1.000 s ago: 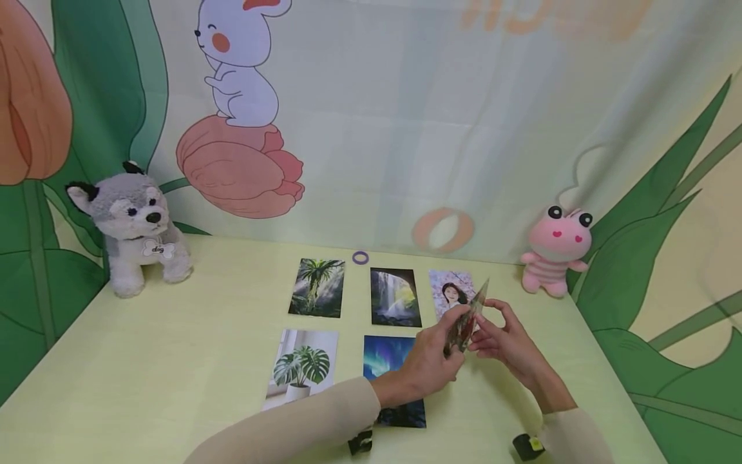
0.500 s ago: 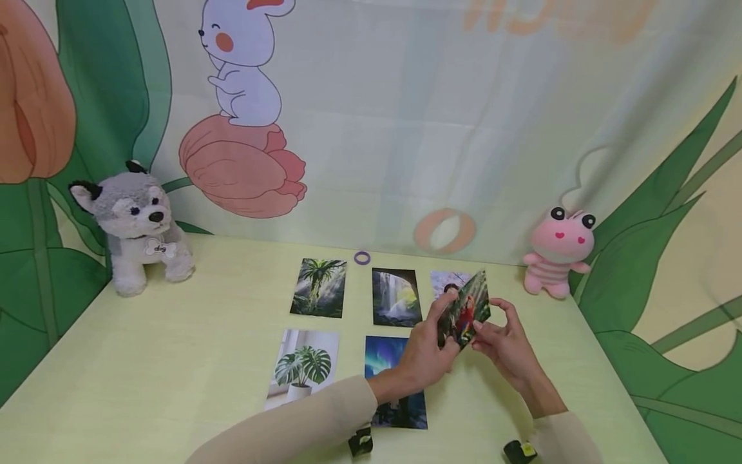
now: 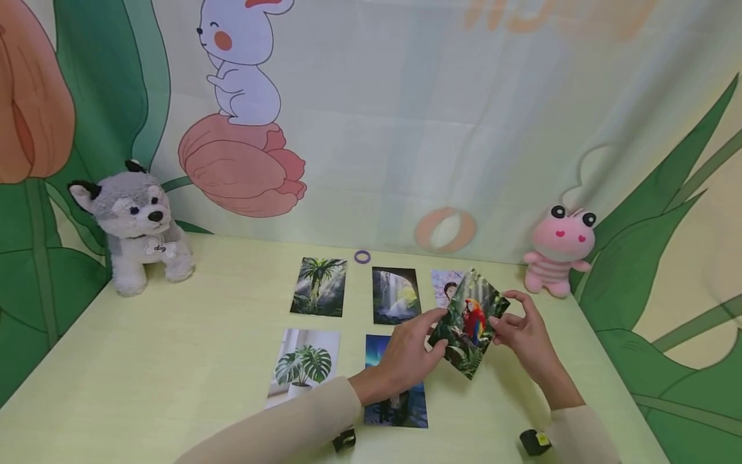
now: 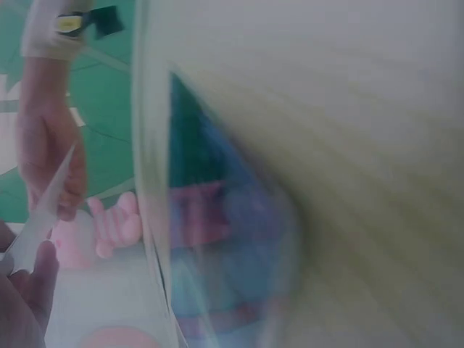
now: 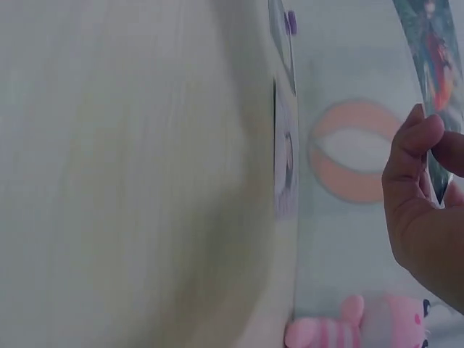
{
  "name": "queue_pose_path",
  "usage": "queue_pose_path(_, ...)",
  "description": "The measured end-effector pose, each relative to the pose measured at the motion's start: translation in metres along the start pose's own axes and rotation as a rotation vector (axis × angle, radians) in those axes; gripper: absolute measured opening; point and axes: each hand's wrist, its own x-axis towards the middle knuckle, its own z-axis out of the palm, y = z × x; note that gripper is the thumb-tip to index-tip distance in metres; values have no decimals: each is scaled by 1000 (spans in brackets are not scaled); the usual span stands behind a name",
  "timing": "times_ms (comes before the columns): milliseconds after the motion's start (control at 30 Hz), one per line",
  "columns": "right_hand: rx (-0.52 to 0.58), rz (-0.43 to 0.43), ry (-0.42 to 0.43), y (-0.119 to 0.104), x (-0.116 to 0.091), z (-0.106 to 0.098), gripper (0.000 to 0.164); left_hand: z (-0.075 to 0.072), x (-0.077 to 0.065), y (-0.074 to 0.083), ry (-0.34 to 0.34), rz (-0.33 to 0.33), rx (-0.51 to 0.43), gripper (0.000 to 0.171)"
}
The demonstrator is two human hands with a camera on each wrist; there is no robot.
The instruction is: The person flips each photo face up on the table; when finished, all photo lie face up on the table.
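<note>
A photo card of a red parrot in a jungle (image 3: 472,322) is held above the table, tilted, its picture turned toward the head camera. My left hand (image 3: 410,341) pinches its left edge, thumb on the picture side. At the right edge, my right hand (image 3: 524,332) pinches it between thumb and fingers. The right wrist view shows the right hand (image 5: 428,174) gripping the card's lower end. Behind the parrot card lies a portrait photo (image 3: 446,283), partly covered. Under my left forearm is an aurora photo (image 3: 400,412), partly hidden.
On the table (image 3: 174,361) lie a waterfall photo (image 3: 397,296), a hanging-fern photo (image 3: 319,287) and a potted monstera photo (image 3: 303,367). A purple ring (image 3: 362,257) sits near the curtain. A plush husky (image 3: 142,232) stands left, a pink plush frog (image 3: 559,251) right.
The parrot card has turned from nearly edge-on to facing the head camera. My right hand has shifted slightly right, my left hand slightly left and down. The laid-out photos stay put.
</note>
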Motion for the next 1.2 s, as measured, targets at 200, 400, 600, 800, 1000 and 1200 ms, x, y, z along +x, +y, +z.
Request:
queue_pose_path(200,-281,-47,-43,-4,-1,-13,51,0,-1,-4,-192,2,162,40)
queue_pose_path(400,-462,-43,-61,-8,1,-18,48,10,-1,1,-384,-24,202,36)
queue_pose_path(600,-612,3,-72,-7,1,-18,42,26,-2,7,-500,-66,196,37)
queue_pose_path(800,-696,26,-91,0,-3,-18,43,38,0,10,-477,-111,239,35)
queue_pose_path(1000,-688,81,-147,7,-6,-20,55,42,2,15,-540,-170,326,28)
queue_pose_path(1200,-735,84,-138,15,-6,-17,55,50,0,19,-564,-220,423,22)
